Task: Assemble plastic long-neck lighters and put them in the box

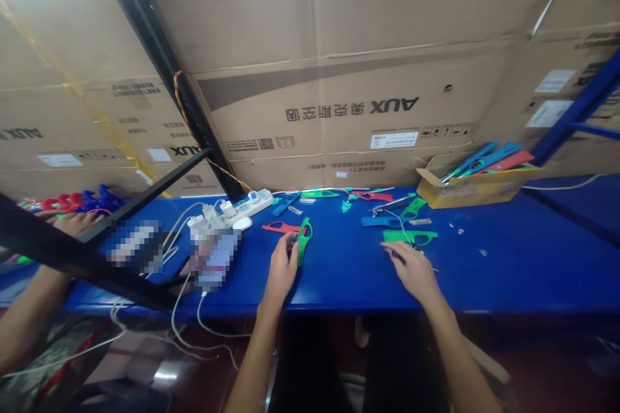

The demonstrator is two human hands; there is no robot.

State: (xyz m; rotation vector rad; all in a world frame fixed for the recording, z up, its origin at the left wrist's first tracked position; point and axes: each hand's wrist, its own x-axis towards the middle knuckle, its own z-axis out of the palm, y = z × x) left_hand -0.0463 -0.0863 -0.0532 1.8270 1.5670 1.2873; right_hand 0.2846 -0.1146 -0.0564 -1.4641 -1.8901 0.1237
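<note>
My left hand [282,269] is closed around a green plastic lighter casing [305,240] with a finger loop, holding it tilted up over the blue table. Just behind it lies a red casing [278,227]. My right hand [411,269] has its fingers curled, and something small and dark shows by the fingertips; I cannot make out what it is. Close beyond those fingers lie a green casing [410,237] and a blue casing [378,222], with a thin white wire across them. Another green casing [413,207] rests behind.
A yellow box [477,190] of blue, red and green lighters stands at back right. Along the cardboard wall lie a green casing [320,194] and a red casing [372,196]. A power strip [248,204] with plugs and cables sits left. Beyond a black post is another person's hand [77,224].
</note>
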